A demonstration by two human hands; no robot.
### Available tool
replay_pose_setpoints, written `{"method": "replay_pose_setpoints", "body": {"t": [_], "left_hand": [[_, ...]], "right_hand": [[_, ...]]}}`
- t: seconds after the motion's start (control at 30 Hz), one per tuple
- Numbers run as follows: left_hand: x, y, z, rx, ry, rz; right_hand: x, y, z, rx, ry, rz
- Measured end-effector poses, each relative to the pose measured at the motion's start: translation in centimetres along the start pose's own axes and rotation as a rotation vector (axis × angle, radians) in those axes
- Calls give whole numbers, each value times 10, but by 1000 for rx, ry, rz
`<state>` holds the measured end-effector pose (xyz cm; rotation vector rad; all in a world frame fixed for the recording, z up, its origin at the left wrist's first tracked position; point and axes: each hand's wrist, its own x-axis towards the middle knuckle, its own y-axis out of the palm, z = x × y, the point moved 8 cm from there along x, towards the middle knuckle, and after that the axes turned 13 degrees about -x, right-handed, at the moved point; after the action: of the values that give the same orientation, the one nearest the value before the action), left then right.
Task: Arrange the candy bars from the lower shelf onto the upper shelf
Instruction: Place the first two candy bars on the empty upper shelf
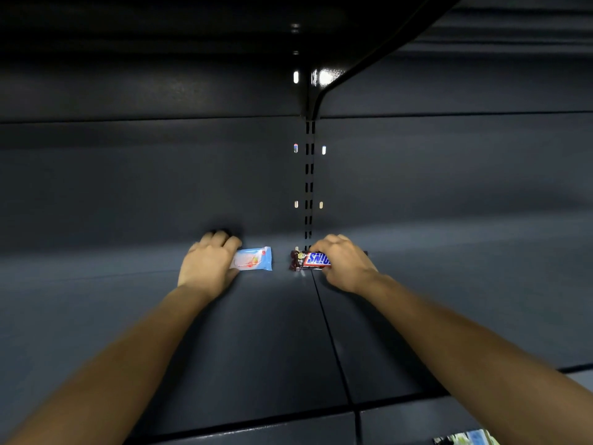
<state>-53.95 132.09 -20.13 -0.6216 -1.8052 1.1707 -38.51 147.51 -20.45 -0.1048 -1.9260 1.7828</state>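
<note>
"At the back of the dark shelf (449, 316), what is item one?"

"Item one: light-blue bar (256, 259), close to the back panel (128, 187). Long axis runs left to right, parallel with that panel. Wrapper pale blue with a white patch and a small red-and-orange picture. Its crimped end points right and is free. My left hand (208, 264) grips the other end, fingers curled over the far edge and thumb against the near edge."

"Item two?"

"Item two: brown bar (308, 261), just in front of the slotted upright (309, 187). Long axis also left to right, in line with item one. Wrapper dark brown with white lettering on a blue field, starting at the left and running under my palm. Its crimped end points left, toward item one. My right hand (343, 263) holds the right part, fingers bent over the top and thumb low on the near side."

"Do they touch?"

"No. Free ends face each other across a gap of bare shelf."

"Resting or lifted?"

"Cannot tell; both sit low at the shelf surface."

"Anything else?"

"Some packets (465, 440), bottom right, below the front edge, too small to identify."
</note>
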Motion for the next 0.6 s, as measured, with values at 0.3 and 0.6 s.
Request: {"method": "replay_pose_setpoints", "body": {"t": [0.3,0.6], "left_hand": [[5,7,-105,-229,271,51],[9,11,-124,-396,236,-89]], "right_hand": [[-4,-16,-1,57,-79,-74],[-12,-26,-17,61,-84,-101]]}}
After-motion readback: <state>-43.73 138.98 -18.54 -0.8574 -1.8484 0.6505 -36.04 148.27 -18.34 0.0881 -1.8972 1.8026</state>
